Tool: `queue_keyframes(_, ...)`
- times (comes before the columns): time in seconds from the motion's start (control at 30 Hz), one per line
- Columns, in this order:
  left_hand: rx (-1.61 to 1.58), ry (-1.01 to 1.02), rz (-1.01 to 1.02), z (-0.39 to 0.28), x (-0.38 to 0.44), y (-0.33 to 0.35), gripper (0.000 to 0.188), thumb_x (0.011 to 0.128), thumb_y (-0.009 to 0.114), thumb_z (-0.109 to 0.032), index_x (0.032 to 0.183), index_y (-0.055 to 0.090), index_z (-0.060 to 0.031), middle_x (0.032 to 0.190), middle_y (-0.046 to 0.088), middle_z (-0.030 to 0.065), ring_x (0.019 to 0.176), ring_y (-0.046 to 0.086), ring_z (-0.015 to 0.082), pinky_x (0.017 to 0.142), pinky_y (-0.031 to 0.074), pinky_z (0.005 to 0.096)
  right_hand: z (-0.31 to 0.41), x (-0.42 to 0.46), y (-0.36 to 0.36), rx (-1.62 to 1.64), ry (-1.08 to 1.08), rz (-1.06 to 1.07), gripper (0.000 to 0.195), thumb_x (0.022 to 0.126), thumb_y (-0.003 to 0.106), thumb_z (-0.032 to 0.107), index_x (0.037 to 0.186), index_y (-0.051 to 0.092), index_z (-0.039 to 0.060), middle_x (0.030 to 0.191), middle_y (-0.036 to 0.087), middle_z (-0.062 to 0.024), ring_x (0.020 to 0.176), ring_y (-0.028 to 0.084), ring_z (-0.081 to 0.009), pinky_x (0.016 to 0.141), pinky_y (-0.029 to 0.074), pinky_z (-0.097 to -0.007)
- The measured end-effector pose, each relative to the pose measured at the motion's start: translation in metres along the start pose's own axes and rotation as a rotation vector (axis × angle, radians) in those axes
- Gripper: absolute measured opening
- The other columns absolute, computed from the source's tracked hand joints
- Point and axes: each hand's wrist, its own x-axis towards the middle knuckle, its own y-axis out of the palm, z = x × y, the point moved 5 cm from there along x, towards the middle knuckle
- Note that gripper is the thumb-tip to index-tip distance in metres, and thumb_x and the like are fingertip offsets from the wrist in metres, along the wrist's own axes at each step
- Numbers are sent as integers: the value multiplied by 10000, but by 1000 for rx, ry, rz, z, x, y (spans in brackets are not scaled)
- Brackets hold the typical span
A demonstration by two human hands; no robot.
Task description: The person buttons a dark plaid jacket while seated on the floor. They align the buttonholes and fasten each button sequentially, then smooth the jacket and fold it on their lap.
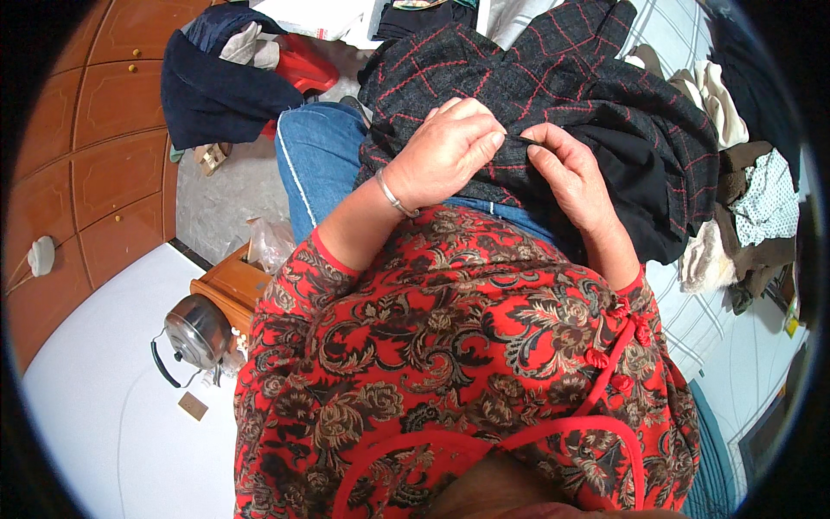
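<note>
A dark grey woollen garment with a red check (447, 71) and black lining (632, 168) lies across my lap, over my blue jeans (318, 162). My left hand (447, 152), with a silver-coloured bangle at the wrist, has its thumb and fingers closed at a dark edge of the cloth. Just to its right, my right hand (574, 172) pinches the same dark edge between thumb and forefinger. A short stretch of the edge spans the small gap between the hands. The fingertips partly hide it, and whether they hold anything small cannot be told.
Piled clothes (765, 194) lie on the bed (690, 324) at the right. Dark blue cloth (220, 97) hangs over a red object (305, 65) at upper left. Wooden cabinets (120, 97) stand at far left. Lower left are a metal kettle (198, 331) and a wooden drawer unit (233, 282) with a plastic bag (271, 243).
</note>
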Motion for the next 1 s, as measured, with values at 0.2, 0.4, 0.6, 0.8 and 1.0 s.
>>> queue_keyframes(0.2,215,91,8,-27,4,2,145,915,685,-189,1002,680,-74,940,644,79,937,607,293,877,443,407,4,-8,3,-101,-119,-92,110,965,598,67,1050,594,-3,880,658,-58,844,613,-109,782,503,-283)
queue_keyframes(0.4,339,121,-54,-28,-2,7,145,852,711,-150,978,667,-91,941,644,66,932,612,269,841,450,395,26,-21,-1,-501,-225,-35,153,891,646,34,1034,601,6,845,667,-150,780,692,-273,710,527,-337)
queue_keyframes(0.6,561,329,-120,-45,-5,14,270,737,726,-132,993,660,-79,1034,616,50,927,621,231,780,479,359,27,-25,7,-467,-260,8,99,908,662,70,971,627,2,821,652,-150,741,675,-246,679,522,-326)
queue_keyframes(0.8,261,259,-157,-34,-12,16,219,794,688,-31,1006,632,-16,1011,627,127,839,658,314,725,560,387,-4,-2,-24,175,-45,-12,142,964,678,138,1034,688,15,891,670,-45,837,625,-113,735,519,-284)
queue_keyframes(1.0,116,220,-114,-27,-14,21,177,820,680,-5,980,602,-3,1009,629,158,855,667,347,722,567,400,4,19,-16,-510,-403,-118,187,879,739,87,1051,698,25,945,683,-105,846,684,-235,738,542,-325)
